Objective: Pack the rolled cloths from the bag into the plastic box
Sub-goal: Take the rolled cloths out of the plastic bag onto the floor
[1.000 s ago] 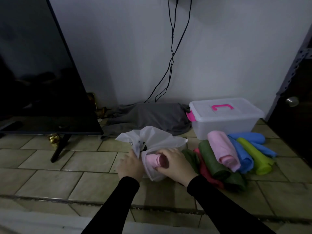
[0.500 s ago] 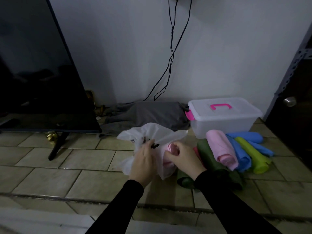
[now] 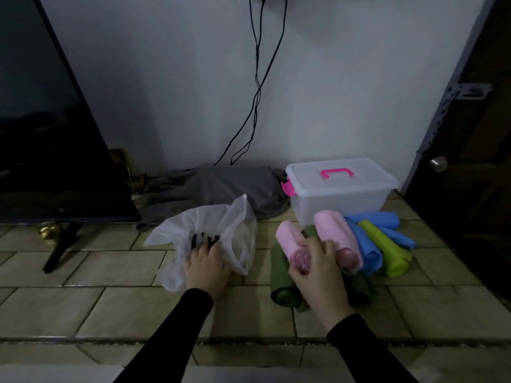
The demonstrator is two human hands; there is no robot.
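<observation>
My right hand (image 3: 318,272) grips a pink rolled cloth (image 3: 290,241) just above the pile of rolled cloths on the tiled surface. That pile holds another pink roll (image 3: 336,233), blue rolls (image 3: 370,244), a lime-green roll (image 3: 384,247) and dark green rolls (image 3: 282,288). My left hand (image 3: 206,265) rests on the white plastic bag (image 3: 210,225), which lies slack with its mouth toward the right. The plastic box (image 3: 340,194) stands behind the pile, its white lid with a pink handle closed.
A TV (image 3: 41,120) on a black stand fills the left. A grey cloth bundle (image 3: 221,189) lies against the wall behind the bag. Black cables (image 3: 257,92) hang down the wall. A dark door with a knob (image 3: 438,163) is at the right.
My right hand has drawn the pink roll out of the bag and carried it right to the pile. My left hand has pressed the bag down onto the tiles.
</observation>
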